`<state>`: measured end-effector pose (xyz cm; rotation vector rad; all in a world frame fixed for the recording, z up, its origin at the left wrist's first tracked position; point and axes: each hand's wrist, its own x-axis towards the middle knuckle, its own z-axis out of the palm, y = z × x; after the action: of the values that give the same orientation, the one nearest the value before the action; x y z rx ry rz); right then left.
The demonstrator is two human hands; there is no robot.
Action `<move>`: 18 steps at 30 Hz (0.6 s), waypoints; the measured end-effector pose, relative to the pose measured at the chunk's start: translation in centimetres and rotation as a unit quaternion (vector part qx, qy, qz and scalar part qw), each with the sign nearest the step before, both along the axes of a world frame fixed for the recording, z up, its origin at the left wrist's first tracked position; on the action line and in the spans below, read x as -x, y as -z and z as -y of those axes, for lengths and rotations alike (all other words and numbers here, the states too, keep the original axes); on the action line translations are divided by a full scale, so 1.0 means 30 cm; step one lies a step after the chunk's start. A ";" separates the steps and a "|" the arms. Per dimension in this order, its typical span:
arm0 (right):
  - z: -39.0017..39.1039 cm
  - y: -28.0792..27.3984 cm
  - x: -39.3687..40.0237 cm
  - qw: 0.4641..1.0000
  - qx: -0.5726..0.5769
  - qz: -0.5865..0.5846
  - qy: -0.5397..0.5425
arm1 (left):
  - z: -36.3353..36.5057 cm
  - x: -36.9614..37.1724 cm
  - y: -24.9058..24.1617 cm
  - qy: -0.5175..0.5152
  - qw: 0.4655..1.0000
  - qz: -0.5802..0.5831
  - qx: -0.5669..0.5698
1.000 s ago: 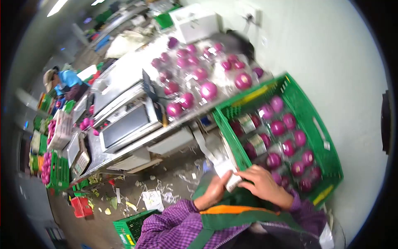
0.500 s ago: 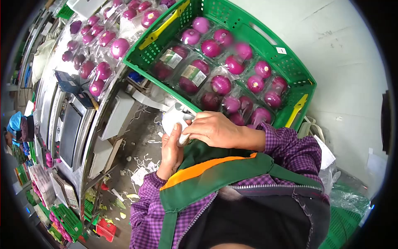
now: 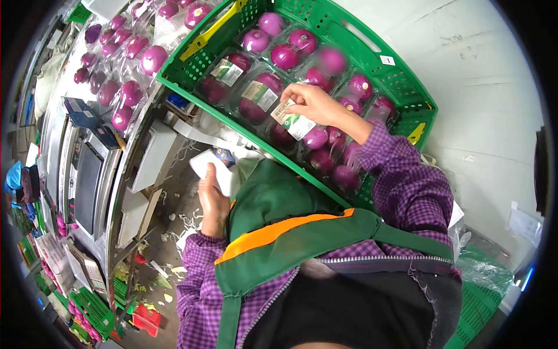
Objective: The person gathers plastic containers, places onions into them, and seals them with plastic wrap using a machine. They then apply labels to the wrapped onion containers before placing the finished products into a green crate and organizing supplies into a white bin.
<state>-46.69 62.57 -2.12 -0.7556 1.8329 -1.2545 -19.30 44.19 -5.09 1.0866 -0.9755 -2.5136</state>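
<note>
My left hand (image 3: 213,200) grips a roll of labels (image 3: 204,166), its white backing strip trailing behind, just outside the near wall of a green crate (image 3: 195,96). Over the crate, my right hand (image 3: 314,107) pinches a printed label (image 3: 293,120) by its upper edge. This label lies against a clear pack of red onions, partly covering it. Two neighbouring packs to the left carry similar labels (image 3: 259,95). More clear packs of red onions (image 3: 321,160) fill the crate, with no labels showing on them.
A metal table (image 3: 131,151) at left bears many packed red onions (image 3: 131,93) and a weighing or sealing machine (image 3: 96,180). Scraps litter the floor (image 3: 165,232). A red basket (image 3: 146,320) stands below. A white wall (image 3: 476,99) rises behind the crate.
My right hand has left the roll and moved up over the crate with a label. My left hand has shifted slightly left and down with the roll.
</note>
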 end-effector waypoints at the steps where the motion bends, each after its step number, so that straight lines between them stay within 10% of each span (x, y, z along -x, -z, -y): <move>1: 0.009 0.007 0.003 0.994 -0.049 -0.086 -0.044 | -0.019 0.000 -0.041 0.059 0.997 -0.004 -0.049; 10: 0.046 0.114 0.010 0.906 -0.079 -0.389 -0.145 | -0.065 -0.012 -0.090 0.221 0.957 0.042 -0.184; 18: -0.083 0.055 0.017 0.938 -0.060 -0.336 -0.055 | -0.064 -0.015 -0.083 0.246 0.954 0.048 -0.164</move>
<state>-47.21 65.07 -3.77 -1.3116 2.3312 -0.8503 -18.85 46.10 -2.62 1.1820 -0.9741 -3.1441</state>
